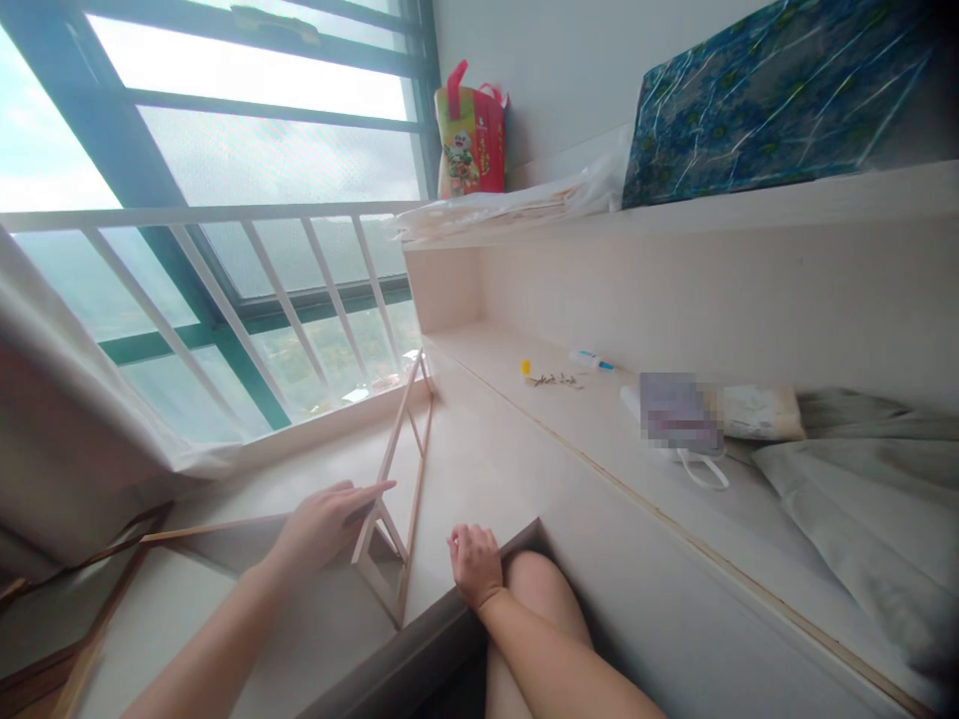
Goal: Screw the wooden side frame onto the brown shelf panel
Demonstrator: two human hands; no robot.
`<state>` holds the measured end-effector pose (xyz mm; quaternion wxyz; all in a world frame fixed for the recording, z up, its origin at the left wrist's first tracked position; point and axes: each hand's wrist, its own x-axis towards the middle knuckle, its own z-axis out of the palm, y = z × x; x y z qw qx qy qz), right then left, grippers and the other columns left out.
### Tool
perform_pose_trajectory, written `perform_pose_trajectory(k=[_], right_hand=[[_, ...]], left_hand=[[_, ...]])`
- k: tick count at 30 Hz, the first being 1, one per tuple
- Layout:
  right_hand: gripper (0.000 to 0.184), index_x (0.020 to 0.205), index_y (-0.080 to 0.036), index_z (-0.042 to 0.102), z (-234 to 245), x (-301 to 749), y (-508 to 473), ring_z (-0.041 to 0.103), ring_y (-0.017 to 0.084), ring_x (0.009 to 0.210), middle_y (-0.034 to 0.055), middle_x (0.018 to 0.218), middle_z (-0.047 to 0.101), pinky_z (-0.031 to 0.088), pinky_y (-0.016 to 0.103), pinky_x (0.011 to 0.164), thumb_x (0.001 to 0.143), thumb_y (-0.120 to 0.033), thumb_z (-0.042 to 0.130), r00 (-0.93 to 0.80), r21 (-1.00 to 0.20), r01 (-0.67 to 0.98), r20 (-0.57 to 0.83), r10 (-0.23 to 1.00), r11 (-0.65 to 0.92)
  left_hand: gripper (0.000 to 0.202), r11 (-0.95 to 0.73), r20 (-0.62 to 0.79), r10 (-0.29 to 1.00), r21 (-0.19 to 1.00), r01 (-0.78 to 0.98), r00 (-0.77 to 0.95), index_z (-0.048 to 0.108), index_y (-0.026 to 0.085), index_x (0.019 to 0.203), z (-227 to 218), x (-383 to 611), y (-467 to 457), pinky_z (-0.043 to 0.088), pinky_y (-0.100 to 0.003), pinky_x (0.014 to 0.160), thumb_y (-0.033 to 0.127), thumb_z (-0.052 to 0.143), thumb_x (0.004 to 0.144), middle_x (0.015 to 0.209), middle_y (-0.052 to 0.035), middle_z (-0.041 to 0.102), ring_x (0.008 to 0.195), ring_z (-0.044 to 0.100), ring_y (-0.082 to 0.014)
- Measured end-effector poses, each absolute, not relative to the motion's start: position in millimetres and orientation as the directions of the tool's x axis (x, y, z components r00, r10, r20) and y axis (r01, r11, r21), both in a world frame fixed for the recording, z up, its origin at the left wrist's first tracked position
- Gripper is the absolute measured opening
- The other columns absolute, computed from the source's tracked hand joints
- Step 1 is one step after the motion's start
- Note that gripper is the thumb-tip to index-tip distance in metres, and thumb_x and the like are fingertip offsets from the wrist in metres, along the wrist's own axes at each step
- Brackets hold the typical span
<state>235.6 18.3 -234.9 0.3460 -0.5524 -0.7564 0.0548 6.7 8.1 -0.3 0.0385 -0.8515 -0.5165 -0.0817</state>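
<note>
A long, narrow frame of thin pale wooden strips [418, 489] stands on the white surface, with cross pieces between its rails. My left hand [322, 524] is at the near part of this wooden frame, its index finger stretched across the upper rail and the other fingers bent beside it, partly hidden. To the right of the frame, my right hand [477, 566] rests by the dark edge of the surface, above my knee. Its fingers are curled in, and whatever may be inside them is hidden.
On the ledge at right lie small metal pieces [554, 380], a yellow cap [525, 367], a white-and-blue tube [593, 360] and grey cloth [861, 509]. A shelf [786, 197] overhangs them, carrying a red bag [490, 140]. A white railing [277, 285] and curtain [82, 389] border the left.
</note>
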Motion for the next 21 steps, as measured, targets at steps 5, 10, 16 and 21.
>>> perform_pose_trajectory(k=[5, 10, 16, 21], right_hand=[[0.009, 0.096, -0.019, 0.055, -227.3, 234.1, 17.3, 0.055, 0.023, 0.087, 0.0071, 0.089, 0.063, 0.031, 0.035, 0.082, 0.095, -0.020, 0.046, -0.146, -0.489, 0.802, 0.396, 0.907, 0.343], [0.007, 0.095, -0.019, 0.054, -210.4, 228.5, 22.9, 0.059, 0.022, 0.084, 0.0069, 0.086, 0.065, 0.034, 0.033, 0.078, 0.095, -0.022, 0.048, -0.080, -0.556, 0.794, 0.306, 0.949, 0.247], [0.011, 0.095, -0.021, 0.051, -166.4, 234.8, 17.8, 0.060, 0.014, 0.067, -0.0017, 0.072, 0.064, 0.033, 0.023, 0.060, 0.097, -0.031, 0.045, -0.079, -0.653, 0.726, 0.230, 0.970, 0.214], [0.020, 0.087, -0.020, 0.052, -121.5, 249.0, -11.6, 0.055, 0.012, 0.061, -0.0035, 0.063, 0.058, 0.034, 0.021, 0.059, 0.098, -0.033, 0.041, -0.141, -0.814, 0.539, 0.166, 0.976, 0.216]], left_hand=[[0.043, -0.471, 0.178, 0.871, 0.044, 0.881, 0.457, 0.053, 0.037, 0.135, 0.5, 6.5, 7.4, 0.045, -0.024, 0.068, 0.034, 0.045, 0.093, 0.089, -0.0029, 0.068, 0.077, 0.064, -0.0171], [0.043, -0.472, 0.199, 0.869, 0.066, 0.879, 0.452, 0.053, 0.037, 0.134, 0.7, 6.4, 5.6, 0.044, -0.023, 0.066, 0.036, 0.044, 0.092, 0.086, -0.0020, 0.068, 0.077, 0.065, -0.0174], [0.047, -0.487, 0.202, 0.860, 0.055, 0.871, 0.468, 0.052, 0.035, 0.136, -1.2, 3.9, 7.5, 0.044, -0.025, 0.063, 0.031, 0.041, 0.090, 0.089, -0.0032, 0.069, 0.074, 0.065, -0.0184], [0.056, -0.493, 0.180, 0.863, 0.087, 0.866, 0.473, 0.047, 0.038, 0.140, -6.4, -3.3, 10.7, 0.045, -0.026, 0.065, 0.022, 0.039, 0.087, 0.095, -0.0031, 0.069, 0.078, 0.066, -0.0195]])
